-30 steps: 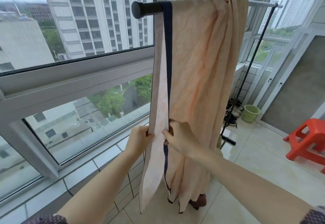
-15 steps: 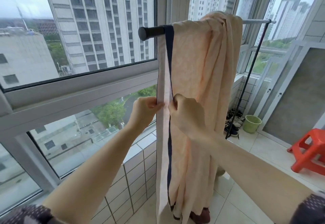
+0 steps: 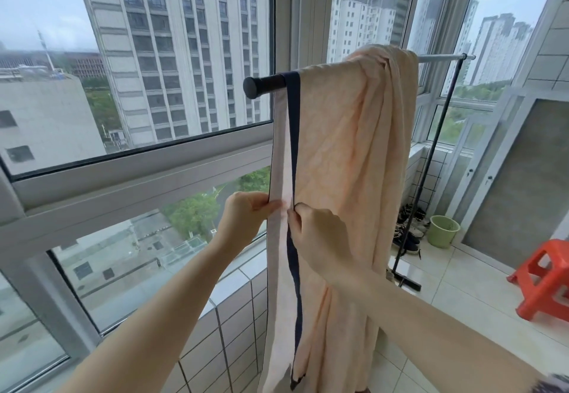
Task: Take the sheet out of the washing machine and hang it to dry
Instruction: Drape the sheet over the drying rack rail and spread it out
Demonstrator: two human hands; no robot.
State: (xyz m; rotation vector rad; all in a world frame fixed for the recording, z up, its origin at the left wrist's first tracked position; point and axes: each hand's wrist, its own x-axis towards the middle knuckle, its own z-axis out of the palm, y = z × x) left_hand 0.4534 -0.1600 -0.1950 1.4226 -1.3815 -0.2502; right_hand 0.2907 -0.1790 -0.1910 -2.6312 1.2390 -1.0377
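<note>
A peach sheet [image 3: 345, 146] with a dark navy border hangs over the rail [image 3: 264, 84] of a drying rack, bunched toward the rail's right part. My left hand [image 3: 243, 217] pinches the pale outer edge of the sheet's near strip. My right hand [image 3: 317, 238] grips the navy border right beside it, at about mid height. The sheet's lower end drops out of view at the bottom.
A large window and a tiled sill run along the left. The rack's black upright [image 3: 421, 189] stands behind the sheet, with shoes [image 3: 409, 232] and a green bucket [image 3: 443, 231] at its foot. A red plastic stool [image 3: 545, 281] stands on the tiled floor at right.
Both hands have slid up along the sheet's edge from low down to mid height, and my view has risen with them.
</note>
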